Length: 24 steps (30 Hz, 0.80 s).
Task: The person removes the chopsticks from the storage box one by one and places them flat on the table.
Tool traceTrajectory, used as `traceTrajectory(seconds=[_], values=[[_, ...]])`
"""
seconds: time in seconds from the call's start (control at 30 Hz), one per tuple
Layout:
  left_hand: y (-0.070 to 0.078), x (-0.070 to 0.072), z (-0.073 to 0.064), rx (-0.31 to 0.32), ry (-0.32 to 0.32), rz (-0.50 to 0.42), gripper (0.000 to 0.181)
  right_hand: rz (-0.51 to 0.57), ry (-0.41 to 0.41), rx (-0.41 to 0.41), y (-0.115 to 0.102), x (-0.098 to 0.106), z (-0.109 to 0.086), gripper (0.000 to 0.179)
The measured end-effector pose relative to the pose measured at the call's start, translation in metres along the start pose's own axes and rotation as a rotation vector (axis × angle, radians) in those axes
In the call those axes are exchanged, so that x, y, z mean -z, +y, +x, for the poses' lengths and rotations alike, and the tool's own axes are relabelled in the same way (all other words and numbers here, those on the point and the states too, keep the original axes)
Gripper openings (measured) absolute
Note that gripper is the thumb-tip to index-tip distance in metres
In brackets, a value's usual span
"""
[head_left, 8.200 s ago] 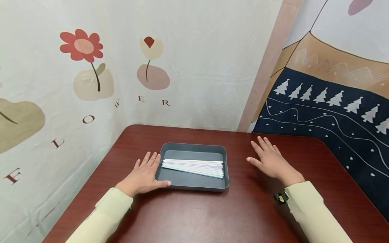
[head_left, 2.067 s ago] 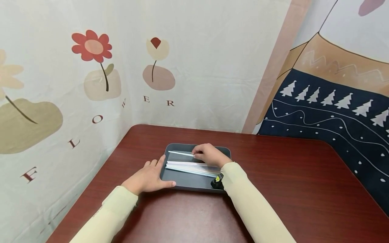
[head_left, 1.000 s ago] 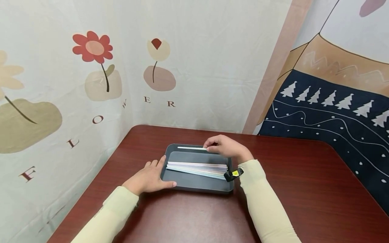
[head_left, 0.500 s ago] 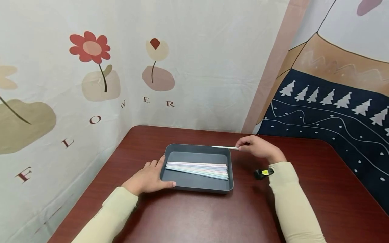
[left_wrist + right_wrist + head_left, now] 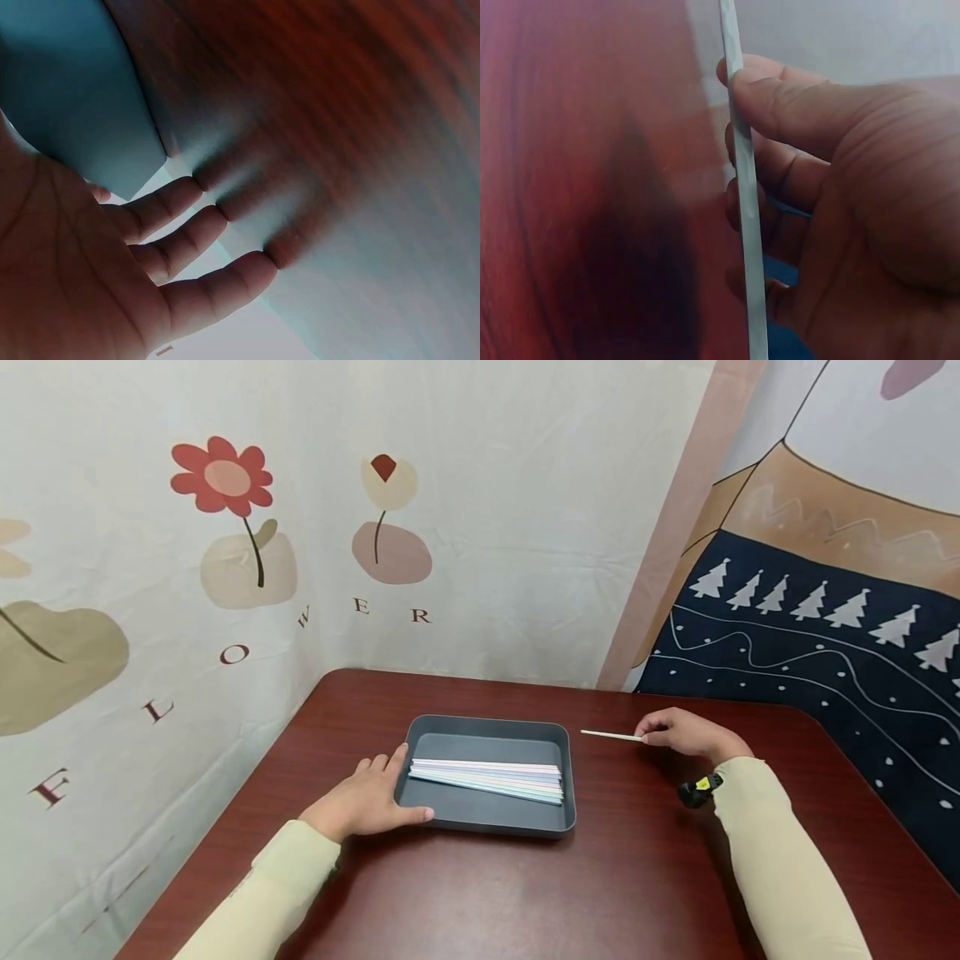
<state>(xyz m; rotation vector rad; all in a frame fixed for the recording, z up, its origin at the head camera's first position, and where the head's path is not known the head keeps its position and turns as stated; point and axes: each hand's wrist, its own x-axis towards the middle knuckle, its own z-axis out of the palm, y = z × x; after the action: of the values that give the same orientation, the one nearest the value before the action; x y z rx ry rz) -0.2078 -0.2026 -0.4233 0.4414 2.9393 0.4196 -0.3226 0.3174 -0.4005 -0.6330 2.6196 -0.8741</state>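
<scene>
My right hand (image 5: 686,732) pinches a thin, pale green straw-like stick (image 5: 609,735) above the table, right of the tray. Close up in the right wrist view, the thumb (image 5: 780,101) presses the stick against the fingers, and its lower length runs past the palm. A shallow grey tray (image 5: 480,821) holds several similar pastel sticks (image 5: 487,779) lying side by side, slightly fanned. My left hand (image 5: 360,802) rests on the tray's left edge, its fingers extended and thumb at the front rim. Its spread fingers (image 5: 217,296) show in the left wrist view, beside the tray wall.
The reddish-brown wooden table (image 5: 495,893) runs under both hands. Behind it hangs a pale flower-print curtain (image 5: 510,568). A dark blue cloth with white trees (image 5: 810,635) hangs at the right. A small black wrist device (image 5: 699,790) sits at my right cuff.
My right hand has lifted one stick out of the tray and carried it right, past the rim, then slightly lower and nearer. The left hand has stayed on the tray.
</scene>
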Motion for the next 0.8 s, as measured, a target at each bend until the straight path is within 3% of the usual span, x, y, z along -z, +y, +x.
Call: traceTrajectory(seconds=[0.37, 0.8], values=[[0.000, -0.002, 0.001, 0.012, 0.000, 0.005, 0.127, 0.056, -0.021, -0.076, 0.018, -0.005, 0.008, 0.010], [0.000, -0.002, 0.002, 0.025, 0.001, 0.011, 0.128, 0.014, -0.021, -0.069, 0.023, -0.013, 0.012, 0.013]])
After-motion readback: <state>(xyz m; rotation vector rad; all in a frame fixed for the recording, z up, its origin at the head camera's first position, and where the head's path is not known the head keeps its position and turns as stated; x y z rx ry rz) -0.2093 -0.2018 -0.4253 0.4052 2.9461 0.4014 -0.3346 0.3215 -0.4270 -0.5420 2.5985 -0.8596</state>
